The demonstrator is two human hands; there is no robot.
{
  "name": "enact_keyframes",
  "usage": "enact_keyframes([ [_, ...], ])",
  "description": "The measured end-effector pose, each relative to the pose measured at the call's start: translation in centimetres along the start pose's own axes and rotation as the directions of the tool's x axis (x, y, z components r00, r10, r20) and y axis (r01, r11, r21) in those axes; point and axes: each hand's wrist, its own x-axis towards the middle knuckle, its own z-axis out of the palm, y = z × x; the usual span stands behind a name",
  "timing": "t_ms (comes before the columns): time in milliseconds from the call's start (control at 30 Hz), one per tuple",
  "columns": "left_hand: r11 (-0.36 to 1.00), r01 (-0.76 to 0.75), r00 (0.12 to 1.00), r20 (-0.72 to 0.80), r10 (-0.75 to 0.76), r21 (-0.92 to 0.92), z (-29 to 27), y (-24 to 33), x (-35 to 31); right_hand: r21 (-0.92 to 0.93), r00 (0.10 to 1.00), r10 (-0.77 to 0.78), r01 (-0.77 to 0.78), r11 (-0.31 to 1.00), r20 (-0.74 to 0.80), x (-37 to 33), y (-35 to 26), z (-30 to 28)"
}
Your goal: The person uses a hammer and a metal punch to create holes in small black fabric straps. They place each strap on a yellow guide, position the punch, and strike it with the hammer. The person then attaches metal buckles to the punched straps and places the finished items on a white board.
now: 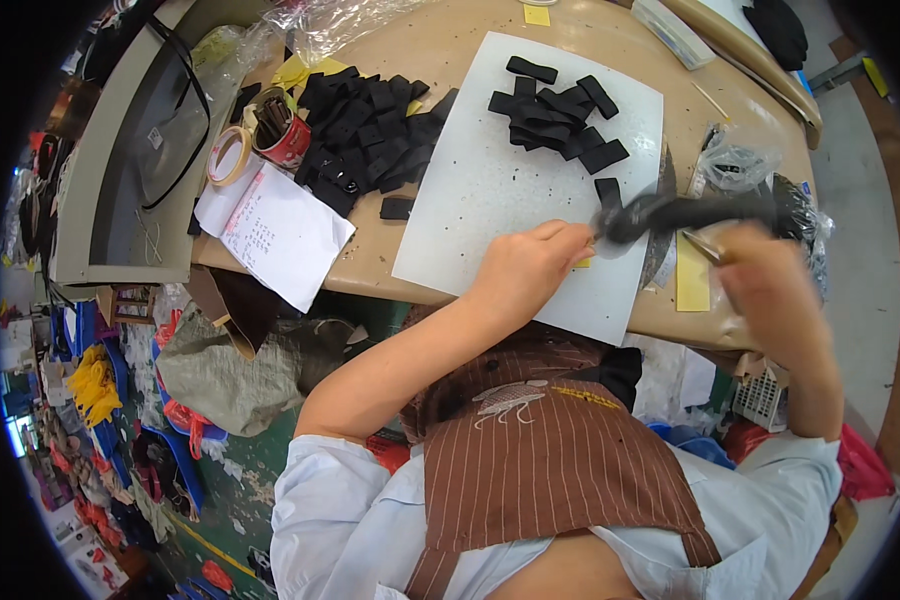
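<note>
Fingers (570, 237) of the left hand (530, 270): drawn together, thumb side up, right at the near end of a long black piece (660, 212), streaked with blur above the board's right edge. Pinching it or merely touching: cannot tell through the smear. Across to the right hand (765, 275), also blurred, with fingers curled about a thin metallic tool (703, 246); exact kind impossible to make out. Just behind, the same black piece again, running off to the right.

Beneath the left fingers, a pale, smooth, speckled board (450, 200), roughly rectangular. On its far part, a loose pile of black strips (560, 110), flat, short and matte, like folded fabric. Under everything, a tan, smooth tabletop (365, 265). Beside the board, to the right, a yellow paper slip (692, 285); beyond that, a crumpled clear plastic bag (740, 165). To the left, a bigger, tangled heap of black pieces (370, 130), then a red tin (290, 148) full of slim items, a tape roll (230, 157) and a handwritten notepad (285, 240).
</note>
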Motion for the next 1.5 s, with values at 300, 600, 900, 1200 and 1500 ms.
enact_keyframes([
  [300, 0.999, 0.030, 0.999, 0.014, -0.030, -0.038, -0.2, -0.6, 0.1, 0.360, 0.905, 0.214, -0.073, 0.930, -0.368, 3.1, -2.3, -5.2],
  [600, 0.990, 0.018, 0.998, 0.061, -0.027, 0.141, -0.3, -0.1, -0.5, -0.254, 0.932, 0.329, -0.285, 0.924, 0.151, 2.8, -2.9, 1.7],
  [900, 0.924, 0.274, 0.962, 0.082, -0.261, -0.269, -0.8, -1.3, 0.3, -0.366, 0.911, 0.327, -0.224, 0.903, 0.249, 0.0, -0.8, 6.6],
  [1200, 0.933, 0.275, 0.961, 0.048, -0.271, -0.231, -2.5, -1.5, -1.0, -0.343, 0.899, 0.352, -0.255, 0.904, 0.262, 0.6, -1.1, 6.6],
  [1500, 0.999, 0.036, 0.999, -0.017, -0.036, -0.011, -2.1, -0.9, -1.0, 0.310, 0.998, 0.050, -0.055, 0.949, 0.024, 2.1, -1.3, -0.6],
])
